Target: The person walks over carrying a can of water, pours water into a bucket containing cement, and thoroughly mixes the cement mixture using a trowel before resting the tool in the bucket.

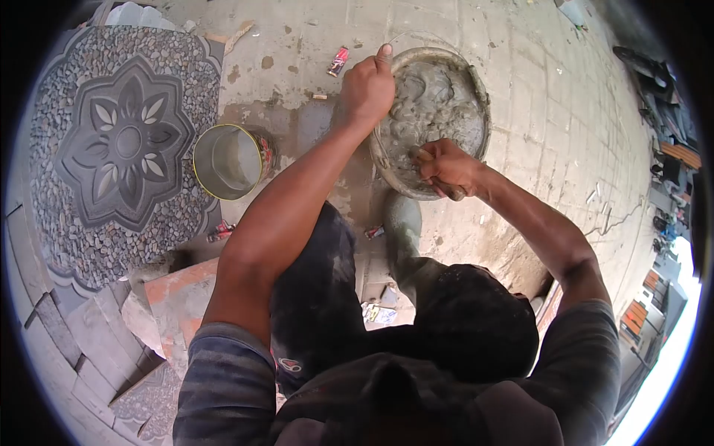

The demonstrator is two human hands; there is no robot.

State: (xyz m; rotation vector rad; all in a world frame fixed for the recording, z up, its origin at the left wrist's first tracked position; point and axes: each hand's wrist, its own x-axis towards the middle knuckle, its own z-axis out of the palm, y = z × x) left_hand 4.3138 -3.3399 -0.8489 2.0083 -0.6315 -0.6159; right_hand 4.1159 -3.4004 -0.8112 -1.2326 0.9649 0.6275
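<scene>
A round bucket (487,111) stands on the paving in front of me, with wet grey mortar (435,97) in it. My left hand (368,85) is closed on the bucket's left rim, thumb pointing up. Inside the near part of the bucket, my right hand (451,169) is closed around a short, mortar-smeared tool handle (454,192). Whatever is at the tool's other end is hidden by the hand and the mortar. A thin wire handle (416,32) arches beyond the bucket's far rim.
Left of the bucket stands a yellow-rimmed can (229,162). Beyond it lies a pebbled panel with a raised flower (128,143). Red packets (338,62) litter the paving. My boot (403,227) is close to the bucket; a reddish slab (178,297) lies at lower left.
</scene>
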